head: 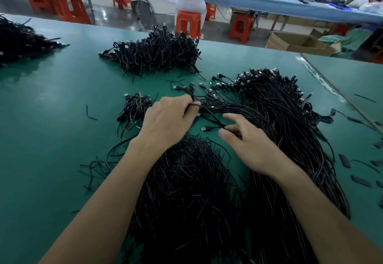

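Our left hand [167, 118] grips a black cable [209, 115] mid-table, and our right hand [250, 141] seems to pinch it near its USB plug [204, 128]. Pulling now could snag the cable bundle [286, 123] on the right and drag its neighbours along.

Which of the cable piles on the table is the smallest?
The little bundle on the table just to the left of the left hand. Every other pile, near or far, is plainly much bigger.
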Motion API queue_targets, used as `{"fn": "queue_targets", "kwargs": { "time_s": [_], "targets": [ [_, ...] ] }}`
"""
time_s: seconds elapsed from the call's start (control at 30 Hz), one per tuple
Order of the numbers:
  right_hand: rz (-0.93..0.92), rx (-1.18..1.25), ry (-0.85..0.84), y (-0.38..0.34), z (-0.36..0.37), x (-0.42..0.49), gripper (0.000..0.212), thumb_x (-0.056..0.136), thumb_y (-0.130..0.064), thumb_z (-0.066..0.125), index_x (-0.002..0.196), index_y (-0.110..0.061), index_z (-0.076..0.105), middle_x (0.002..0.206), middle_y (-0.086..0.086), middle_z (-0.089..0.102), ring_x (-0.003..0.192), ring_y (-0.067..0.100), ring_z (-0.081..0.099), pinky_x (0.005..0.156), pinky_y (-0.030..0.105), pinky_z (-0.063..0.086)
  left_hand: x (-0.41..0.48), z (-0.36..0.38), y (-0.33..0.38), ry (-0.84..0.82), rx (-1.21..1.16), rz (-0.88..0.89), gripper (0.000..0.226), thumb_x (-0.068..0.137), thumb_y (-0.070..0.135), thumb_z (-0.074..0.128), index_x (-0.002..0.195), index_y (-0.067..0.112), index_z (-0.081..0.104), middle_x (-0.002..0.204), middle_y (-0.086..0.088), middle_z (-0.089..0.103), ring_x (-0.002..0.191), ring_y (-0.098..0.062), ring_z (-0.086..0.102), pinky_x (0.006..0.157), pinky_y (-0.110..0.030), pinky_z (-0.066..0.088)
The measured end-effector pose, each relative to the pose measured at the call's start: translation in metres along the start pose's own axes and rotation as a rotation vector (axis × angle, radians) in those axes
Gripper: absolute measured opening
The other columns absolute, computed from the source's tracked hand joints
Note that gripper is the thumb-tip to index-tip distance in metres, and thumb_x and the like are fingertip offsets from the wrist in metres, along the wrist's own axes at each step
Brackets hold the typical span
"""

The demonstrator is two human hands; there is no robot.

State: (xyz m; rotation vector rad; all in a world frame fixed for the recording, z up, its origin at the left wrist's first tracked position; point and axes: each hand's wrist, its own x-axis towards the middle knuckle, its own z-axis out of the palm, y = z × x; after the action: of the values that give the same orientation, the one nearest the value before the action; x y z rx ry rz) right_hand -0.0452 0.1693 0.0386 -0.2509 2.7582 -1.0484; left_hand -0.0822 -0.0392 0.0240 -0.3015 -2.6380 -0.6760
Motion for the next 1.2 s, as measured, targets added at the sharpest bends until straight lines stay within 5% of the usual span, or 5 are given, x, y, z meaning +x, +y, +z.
{"fn": "queue_targets", "kwargs": {
  "time_s": [0.4, 0.57, 0.73, 0.97, 1.2],
  "targets": [
    [-0.315, 0.392, 0.511, -0.012, 0.002, -0.002, 0.030, 0.100, -0.027, 0.058, 0.072, -0.021, 0.068, 0.056, 0.007, 0.052, 0.050, 0.014, 0.039, 0.046, 0.035, 0.034, -0.033, -0.020, -0.007, -0.114, -0.461, 0.010, 0.054, 0.094, 0.068, 0.041, 0.067, 0.024, 0.058, 0.049, 0.011, 0.049, 0.042, -0.006, 0.038, 0.045, -0.022, 0.035],
    [-0.316, 0.522, 0.467, -0.014, 0.009, 0.001, 0.030, 0.102, -0.020, 0.054, 0.074, -0.019, 0.066, 0.050, -0.021, 0.050, 0.047, 0.000, 0.044, 0.049, 0.009, 0.035, -0.044, -0.018, 0.001, -0.475, -0.637, -0.073, 0.066, 0.090, 0.071, 0.036, 0.066, 0.019, 0.068, 0.043, 0.009, 0.031, 0.039, -0.012, 0.027, 0.042, -0.023, 0.028],
    [-0.219, 0.369, 0.266, -0.014, 0.020, 0.005, 0.027, 0.101, -0.028, 0.054, 0.079, -0.026, 0.070, 0.058, -0.010, 0.055, 0.052, 0.016, 0.042, 0.050, 0.029, 0.036, -0.048, -0.022, 0.013, -0.677, -1.304, -0.136, 0.060, 0.100, 0.059, 0.038, 0.071, 0.017, 0.070, 0.050, 0.009, 0.026, 0.045, -0.013, 0.018, 0.043, -0.021, 0.021],
    [-0.316, 0.097, -0.004, -0.026, 0.045, -0.012, 0.023, 0.099, -0.020, 0.057, 0.079, -0.017, 0.067, 0.056, -0.010, 0.049, 0.049, 0.005, 0.042, 0.048, 0.018, 0.032, -0.043, -0.011, 0.023, -0.241, -1.773, -0.332, 0.041, 0.096, 0.039, 0.044, 0.097, 0.016, 0.078, 0.059, 0.008, 0.034, 0.048, -0.004, 0.028, 0.040, -0.016, 0.027],
    [-0.345, 0.087, -0.019, -0.032, 0.036, -0.024, 0.038, 0.100, -0.021, 0.055, 0.062, -0.025, 0.050, 0.056, -0.012, 0.047, 0.052, 0.005, 0.042, 0.051, 0.018, 0.033, -0.045, -0.001, 0.019, 0.052, -1.163, -0.241, 0.034, 0.108, 0.020, 0.038, 0.102, 0.012, 0.071, 0.072, 0.005, 0.064, 0.065, -0.011, 0.062, 0.061, -0.021, 0.052]
  ]
}}
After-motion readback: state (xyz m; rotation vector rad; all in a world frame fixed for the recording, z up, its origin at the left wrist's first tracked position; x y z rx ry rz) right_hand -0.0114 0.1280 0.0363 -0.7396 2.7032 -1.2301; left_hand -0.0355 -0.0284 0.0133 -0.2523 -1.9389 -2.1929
